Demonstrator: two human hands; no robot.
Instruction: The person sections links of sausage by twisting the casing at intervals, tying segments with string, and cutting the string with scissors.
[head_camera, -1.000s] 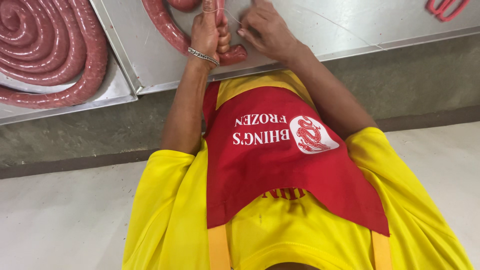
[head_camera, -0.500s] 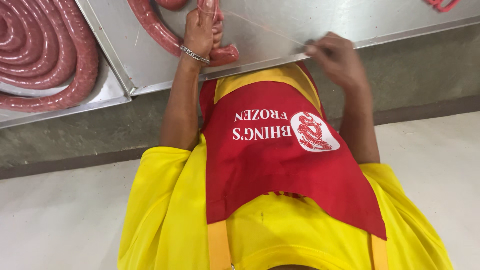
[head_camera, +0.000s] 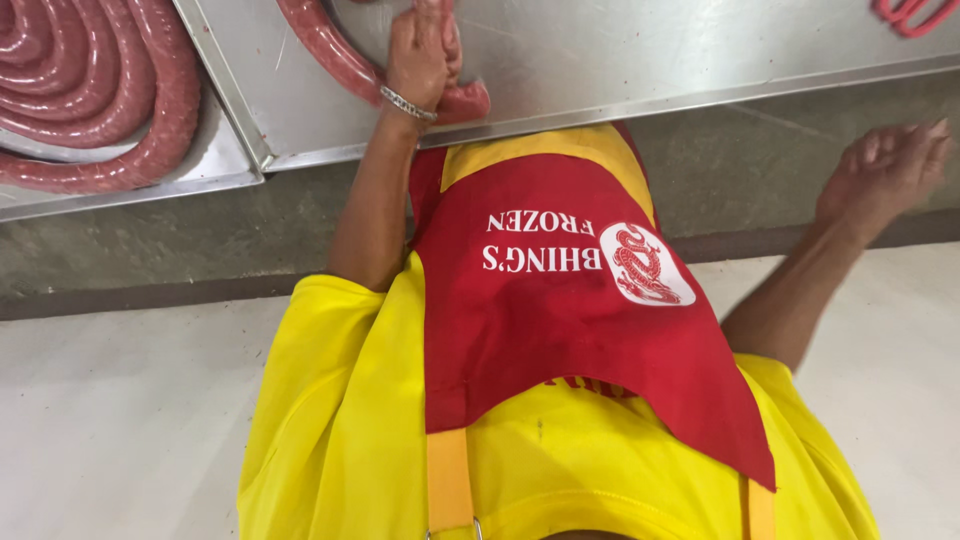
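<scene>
My left hand (head_camera: 420, 55), a silver bracelet on its wrist, is closed around the end of a long red sausage (head_camera: 325, 45) lying on a steel tray (head_camera: 650, 60) in front of me. My right hand (head_camera: 885, 170) is out to the right, off the tray and over the grey counter front, with its fingers spread and nothing in it. I wear a yellow shirt under a red apron (head_camera: 570, 300).
A second steel tray (head_camera: 225, 165) at the left holds a big coil of red sausage (head_camera: 95, 95). More red sausage (head_camera: 915, 15) shows at the top right corner. Below the counter lies a pale floor (head_camera: 120, 420).
My right hand left the sausage end beside my left hand and swung out to the right, away from the tray. My left hand kept its grip on the sausage.
</scene>
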